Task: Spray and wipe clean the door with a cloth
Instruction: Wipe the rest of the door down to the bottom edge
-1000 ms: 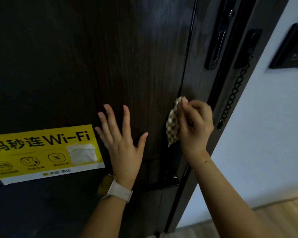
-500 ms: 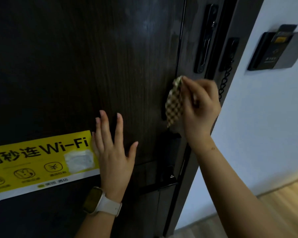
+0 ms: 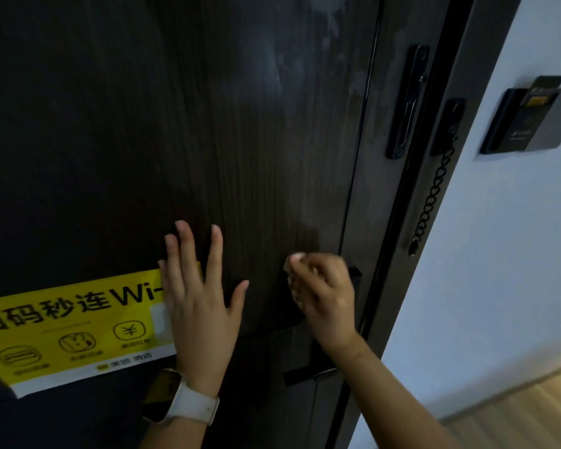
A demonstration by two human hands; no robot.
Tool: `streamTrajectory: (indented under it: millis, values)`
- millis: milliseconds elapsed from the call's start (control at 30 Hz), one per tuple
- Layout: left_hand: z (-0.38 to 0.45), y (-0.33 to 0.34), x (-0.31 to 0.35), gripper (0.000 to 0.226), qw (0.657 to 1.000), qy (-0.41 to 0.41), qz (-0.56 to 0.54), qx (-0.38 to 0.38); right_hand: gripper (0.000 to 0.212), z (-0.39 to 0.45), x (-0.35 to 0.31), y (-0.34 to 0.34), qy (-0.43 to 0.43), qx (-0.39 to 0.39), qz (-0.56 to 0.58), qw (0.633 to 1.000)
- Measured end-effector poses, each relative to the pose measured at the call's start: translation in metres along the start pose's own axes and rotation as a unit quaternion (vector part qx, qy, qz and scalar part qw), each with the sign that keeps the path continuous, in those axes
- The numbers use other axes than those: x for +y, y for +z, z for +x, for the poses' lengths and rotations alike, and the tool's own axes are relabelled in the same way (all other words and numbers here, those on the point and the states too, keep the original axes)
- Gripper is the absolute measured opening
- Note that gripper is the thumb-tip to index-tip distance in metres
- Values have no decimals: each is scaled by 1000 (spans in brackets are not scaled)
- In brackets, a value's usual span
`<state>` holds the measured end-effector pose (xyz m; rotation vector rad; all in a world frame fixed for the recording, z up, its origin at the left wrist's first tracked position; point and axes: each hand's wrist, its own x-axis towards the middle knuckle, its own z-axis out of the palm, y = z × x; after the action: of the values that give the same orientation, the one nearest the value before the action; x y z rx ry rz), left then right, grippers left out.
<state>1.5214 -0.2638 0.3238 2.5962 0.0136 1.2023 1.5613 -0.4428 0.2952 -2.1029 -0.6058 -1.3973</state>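
The left hand (image 3: 201, 306) lay flat, fingers spread, on the door (image 3: 240, 124), overlapping the yellow sticker (image 3: 72, 325); the right hand (image 3: 324, 293) gripped a barely visible cloth (image 3: 297, 257) beside the handle (image 3: 308, 374); a chain (image 3: 431, 199) hung nearby.

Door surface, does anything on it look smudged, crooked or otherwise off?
Yes. The door shows pale cloudy smears on its upper panel, left of the lock plate. The yellow Wi-Fi sticker sits tilted, its right end higher.
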Motion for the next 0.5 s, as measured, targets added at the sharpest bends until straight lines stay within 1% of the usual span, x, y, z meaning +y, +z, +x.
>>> streamTrajectory:
  millis: [67,133,200,267,300,333,400,467,500]
  values:
    - [0,-1,-3,96,1000,6,4,-3,24,48,-6,-17,30,78,27,996]
    - [0,-2,-5,97,1000,9,5,-6,22,106,-7,-32,21,160,17,987]
    - [0,-3,-4,97,1000,12,4,-7,22,145,-7,-34,14,202,2,979]
    - [0,-3,-4,97,1000,11,5,-9,22,142,-9,-19,17,213,-4,977]
    - [0,-3,-4,97,1000,11,6,-10,23,125,-11,-8,13,207,-4,978]
    - [0,-3,-5,98,1000,13,7,-11,24,102,-15,3,12,185,0,983]
    - [0,-4,-6,98,1000,16,7,-19,26,46,-21,19,6,95,2,995]
    - [0,-5,-7,97,999,20,6,-27,34,-3,-24,30,-31,9,1,999]
    - [0,-6,-8,97,999,22,3,-27,31,-19,-25,31,-36,-31,13,999]
